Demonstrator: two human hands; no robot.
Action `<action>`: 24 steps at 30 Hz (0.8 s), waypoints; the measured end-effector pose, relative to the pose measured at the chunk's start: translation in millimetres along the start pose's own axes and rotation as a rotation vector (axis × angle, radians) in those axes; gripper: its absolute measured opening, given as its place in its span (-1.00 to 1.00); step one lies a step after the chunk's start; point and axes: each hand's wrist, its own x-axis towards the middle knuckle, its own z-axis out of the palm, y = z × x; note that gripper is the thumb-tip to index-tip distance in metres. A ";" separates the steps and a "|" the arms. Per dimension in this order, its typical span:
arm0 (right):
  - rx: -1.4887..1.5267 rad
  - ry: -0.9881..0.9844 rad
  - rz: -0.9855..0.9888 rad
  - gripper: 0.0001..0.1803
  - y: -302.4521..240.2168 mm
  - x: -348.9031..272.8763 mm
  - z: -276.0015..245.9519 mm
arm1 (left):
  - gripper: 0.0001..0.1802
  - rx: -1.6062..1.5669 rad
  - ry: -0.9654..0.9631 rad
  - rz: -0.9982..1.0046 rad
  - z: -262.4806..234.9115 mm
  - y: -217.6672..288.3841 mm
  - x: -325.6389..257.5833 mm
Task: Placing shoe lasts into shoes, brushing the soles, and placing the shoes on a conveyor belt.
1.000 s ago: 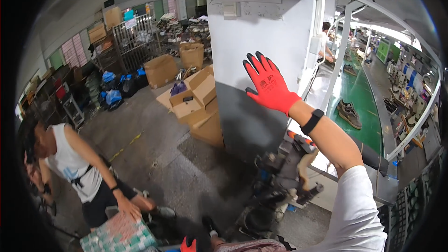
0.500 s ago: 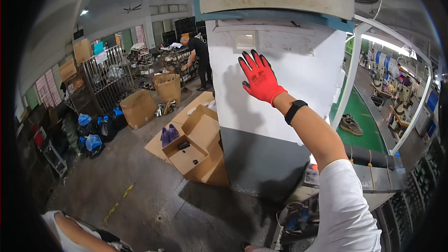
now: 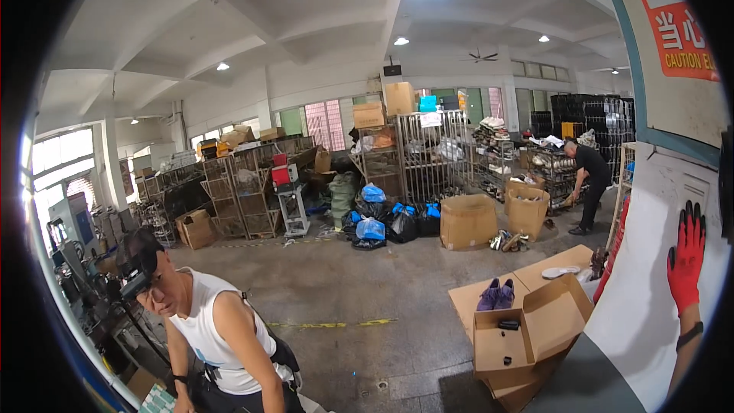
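Observation:
At the right edge, my right hand (image 3: 686, 256) wears a red glove with dark fingertips, and a black band circles the wrist. Its fingers point up, stretched out, in front of the white wall (image 3: 650, 237) of a pillar. Nothing shows in this hand; whether it touches the wall I cannot tell. A pale panel (image 3: 696, 187) on the wall is beside the fingertips. Above hangs a light-coloured cabinet (image 3: 669, 103) with a red and yellow warning sticker. My left hand is out of view.
A co-worker (image 3: 229, 329) in a white sleeveless top leans in at lower left. An open cardboard box (image 3: 501, 348) stands near the pillar, with purple shoes (image 3: 495, 294) behind it. Another person (image 3: 592, 183) bends at a shoe rack. Bags (image 3: 371, 222) and cartons (image 3: 468, 222) stand farther back.
The view has swung left and up, so the pillar and my right hand now appear at the right edge. More of the co-worker shows. My right hand stays outstretched by the wall.

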 end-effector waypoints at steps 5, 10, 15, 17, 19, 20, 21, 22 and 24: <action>-0.016 -0.004 -0.033 -0.18 11.5 2.1 -15.4 | -0.41 -0.038 -0.177 0.071 -8.6 20.1 59.0; 0.161 0.082 -0.118 -0.26 -23.8 35.4 0.2 | -0.42 -0.246 -0.266 -0.017 -5.6 4.8 94.8; -0.024 -0.145 -0.059 -0.32 -24.9 53.3 -45.9 | -0.47 -0.135 -0.371 0.012 -6.0 24.3 118.1; -0.064 -0.169 -0.055 -0.31 -15.7 52.9 -54.9 | -0.48 -0.147 -0.454 -0.102 0.6 35.0 123.9; -0.097 -0.192 -0.047 -0.30 -17.1 46.6 -53.1 | -0.47 -0.126 -0.489 -0.049 5.2 41.9 125.7; -0.111 -0.194 -0.045 -0.30 -18.3 44.2 -50.1 | -0.47 -0.114 -0.496 0.004 6.6 45.0 127.5; -0.156 -0.247 -0.033 -0.29 -18.4 37.5 -49.1 | -0.47 -0.113 -0.513 0.002 9.1 46.5 124.6; -0.168 -0.260 -0.034 -0.29 -16.3 33.2 -46.7 | -0.47 -0.168 -0.518 -0.009 12.2 48.1 122.7; -0.180 -0.256 -0.022 -0.29 -9.9 27.7 -41.2 | -0.47 -0.221 -0.538 -0.015 16.6 49.8 120.9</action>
